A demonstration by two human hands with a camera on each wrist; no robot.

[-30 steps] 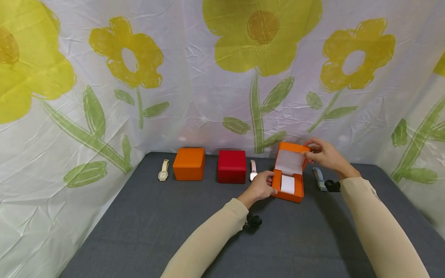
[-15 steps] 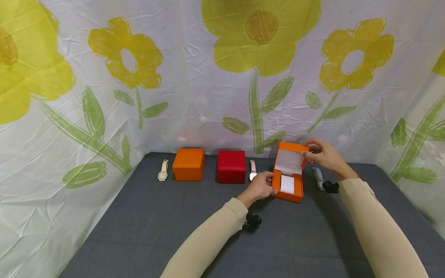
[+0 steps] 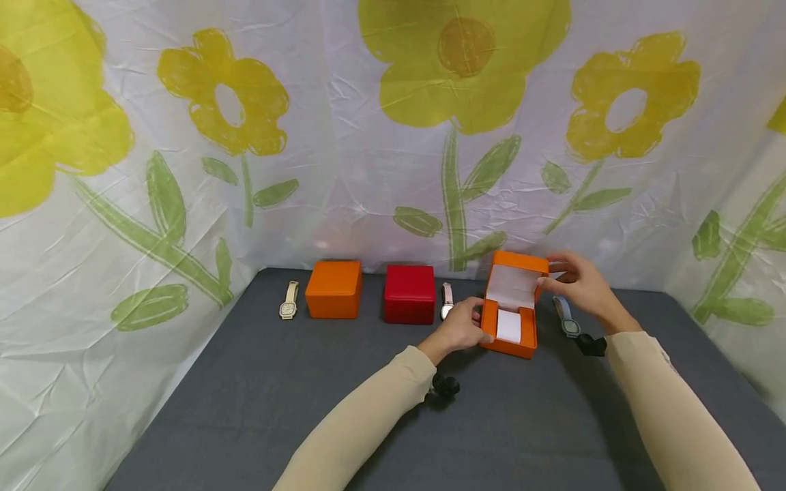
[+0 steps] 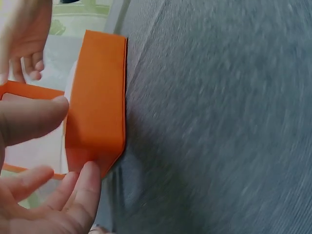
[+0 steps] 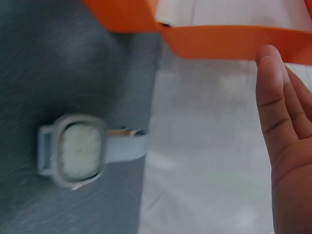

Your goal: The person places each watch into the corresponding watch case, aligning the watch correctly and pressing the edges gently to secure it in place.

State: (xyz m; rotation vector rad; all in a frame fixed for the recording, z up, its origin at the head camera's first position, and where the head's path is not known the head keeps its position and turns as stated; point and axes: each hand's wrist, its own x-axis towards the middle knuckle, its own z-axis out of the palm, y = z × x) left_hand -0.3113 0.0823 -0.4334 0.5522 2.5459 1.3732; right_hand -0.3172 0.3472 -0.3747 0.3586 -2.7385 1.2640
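An orange watch box stands with its lid raised and a white cushion inside. My left hand grips the box's left side; in the left wrist view, the thumb lies over the rim and the fingertips press the orange wall. Beside the lid's right edge is my right hand, its fingers loose. In the right wrist view the right thumb overlaps the lid's edge; whether it touches I cannot tell. Near that hand lies a grey-blue wristwatch, face up.
Left of the open box lie a pink-strapped wristwatch, partly behind my left hand, a closed red box, a closed orange box and a cream wristwatch. A flowered cloth hangs behind the dark grey table.
My right hand has shifted slightly right, its fingers coming off the lid's top corner. The lid stays raised. My left hand and the box have barely moved.
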